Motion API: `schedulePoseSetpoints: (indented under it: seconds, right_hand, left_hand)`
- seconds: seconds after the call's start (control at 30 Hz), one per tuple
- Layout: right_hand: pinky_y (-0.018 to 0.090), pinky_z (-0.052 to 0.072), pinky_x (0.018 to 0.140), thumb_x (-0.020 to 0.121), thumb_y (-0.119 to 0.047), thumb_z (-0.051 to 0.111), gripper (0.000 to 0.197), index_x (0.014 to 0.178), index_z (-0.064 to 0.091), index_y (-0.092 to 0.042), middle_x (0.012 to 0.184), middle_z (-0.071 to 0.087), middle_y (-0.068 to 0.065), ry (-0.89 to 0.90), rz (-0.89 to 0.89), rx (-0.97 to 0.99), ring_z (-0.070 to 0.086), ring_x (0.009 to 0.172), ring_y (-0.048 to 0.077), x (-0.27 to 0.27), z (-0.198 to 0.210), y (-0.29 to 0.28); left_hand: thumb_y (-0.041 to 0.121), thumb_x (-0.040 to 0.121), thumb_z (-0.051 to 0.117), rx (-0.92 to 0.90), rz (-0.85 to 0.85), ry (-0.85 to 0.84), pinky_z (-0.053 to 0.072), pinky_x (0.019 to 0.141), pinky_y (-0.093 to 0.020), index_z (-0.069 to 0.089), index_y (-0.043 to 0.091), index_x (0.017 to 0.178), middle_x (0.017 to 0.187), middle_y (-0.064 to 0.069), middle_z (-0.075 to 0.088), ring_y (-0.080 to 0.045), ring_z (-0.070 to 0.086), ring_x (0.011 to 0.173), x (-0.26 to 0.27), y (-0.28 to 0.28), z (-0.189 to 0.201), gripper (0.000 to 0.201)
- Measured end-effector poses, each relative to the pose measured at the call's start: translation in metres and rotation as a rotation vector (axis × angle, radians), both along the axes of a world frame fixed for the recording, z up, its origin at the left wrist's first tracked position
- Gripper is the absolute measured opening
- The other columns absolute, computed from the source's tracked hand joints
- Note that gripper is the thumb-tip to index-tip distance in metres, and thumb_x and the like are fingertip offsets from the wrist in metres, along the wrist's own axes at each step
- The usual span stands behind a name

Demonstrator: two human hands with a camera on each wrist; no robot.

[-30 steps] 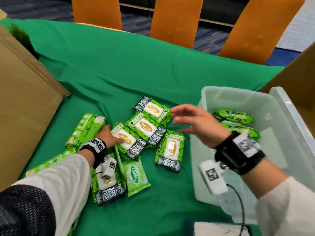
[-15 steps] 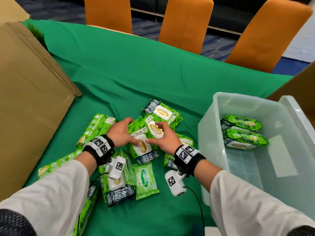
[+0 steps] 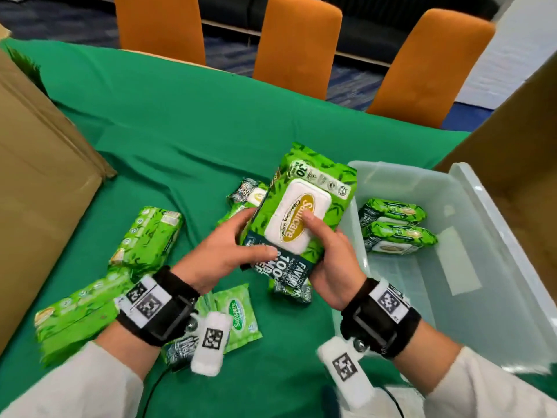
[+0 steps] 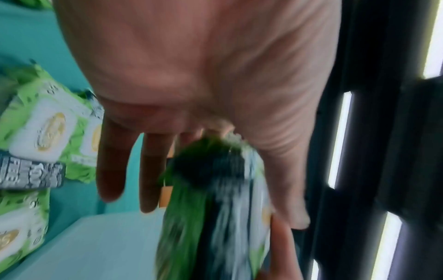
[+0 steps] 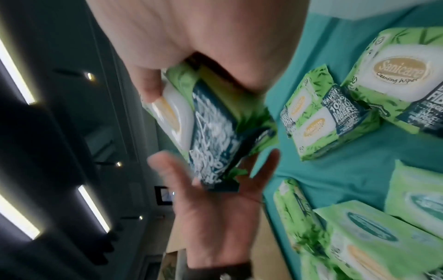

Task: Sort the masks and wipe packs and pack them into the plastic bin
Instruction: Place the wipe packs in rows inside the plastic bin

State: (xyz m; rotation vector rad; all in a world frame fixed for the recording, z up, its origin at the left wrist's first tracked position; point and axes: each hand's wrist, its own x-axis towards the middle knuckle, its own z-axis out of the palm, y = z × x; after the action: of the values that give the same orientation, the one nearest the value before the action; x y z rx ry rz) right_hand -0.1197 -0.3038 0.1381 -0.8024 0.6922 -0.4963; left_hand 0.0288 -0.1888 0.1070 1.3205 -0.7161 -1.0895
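Both hands hold one green wipe pack (image 3: 304,212) with a white lid, lifted off the green table and tilted up, just left of the bin. My left hand (image 3: 238,245) grips its lower left edge, thumb on the dark band. My right hand (image 3: 322,251) grips the lower right, thumb on the lid. The left wrist view shows the same pack (image 4: 215,208) edge-on under the thumb. In the right wrist view the pack (image 5: 210,132) sits between both hands. The clear plastic bin (image 3: 497,236) stands at the right with two wipe packs (image 3: 398,227) inside. No masks are visible.
Several more wipe packs (image 3: 150,236) lie on the green tablecloth (image 3: 196,131), among them a small pale green pack (image 3: 238,312). A cardboard box (image 3: 36,191) stands at the left and another (image 3: 518,140) behind the bin. Orange chairs (image 3: 298,46) line the far side.
My right hand came back from the bin to the pile. Both hands took hold of a pack and lifted it up off the table.
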Motion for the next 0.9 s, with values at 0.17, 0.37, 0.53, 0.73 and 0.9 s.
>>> schedulePoseSetpoints:
  seconds: [0.17,0.37,0.53,0.73,0.9]
  right_hand:
    - [0.049,0.040,0.116,0.075,-0.042,0.087,0.101,0.156,0.030,-0.019,0.155,0.047,0.002,0.216,-0.078,-0.720,0.047,0.142,0.016,-0.044,0.040,-0.032]
    - [0.063,0.021,0.120,0.074,-0.068,0.072,0.104,0.158,0.030,-0.026,0.161,0.035,0.002,0.731,0.422,-2.180,0.030,0.151,0.023,-0.071,0.128,-0.058]
    - [0.046,0.050,0.088,0.077,-0.068,0.072,0.090,0.147,0.041,-0.021,0.123,0.064,0.003,0.857,0.655,-2.096,0.061,0.112,0.028,-0.074,0.121,-0.083]
    - [0.023,0.040,0.087,0.072,-0.041,0.090,0.078,0.137,0.053,-0.021,0.126,0.063,-0.006,0.847,0.397,-1.583,0.055,0.109,0.007,-0.113,0.083,-0.150]
    - [0.033,0.044,0.078,0.071,-0.032,0.093,0.079,0.135,0.050,-0.019,0.112,0.065,0.004,1.172,0.384,-1.328,0.063,0.103,0.028,-0.143,0.004,-0.221]
  left_hand:
    - [0.012,0.067,0.094,0.035,0.114,-0.417,0.050,0.089,-0.017,0.056,0.028,0.129,0.114,0.020,0.073,0.003,0.068,0.105,-0.019,-0.015,0.023,0.074]
    - [0.052,0.066,0.083,-0.029,-0.035,-1.089,0.052,0.090,-0.031,0.053,0.035,0.135,0.121,0.012,0.070,-0.012,0.066,0.107,-0.020,-0.029,0.069,0.077]
    - [0.051,0.072,0.081,-0.199,0.006,-1.092,0.055,0.082,-0.038,0.053,0.033,0.134,0.115,0.011,0.069,-0.014,0.068,0.098,-0.042,-0.047,0.084,0.070]
    - [0.055,0.073,0.080,-0.012,0.123,-0.481,0.057,0.088,-0.040,0.051,0.040,0.132,0.109,0.009,0.068,-0.012,0.069,0.091,-0.031,-0.072,0.010,0.067]
    - [0.049,0.083,0.079,0.460,0.050,-0.517,0.055,0.090,-0.042,0.057,0.023,0.127,0.108,0.001,0.068,-0.022,0.068,0.099,-0.034,-0.077,-0.119,0.056]
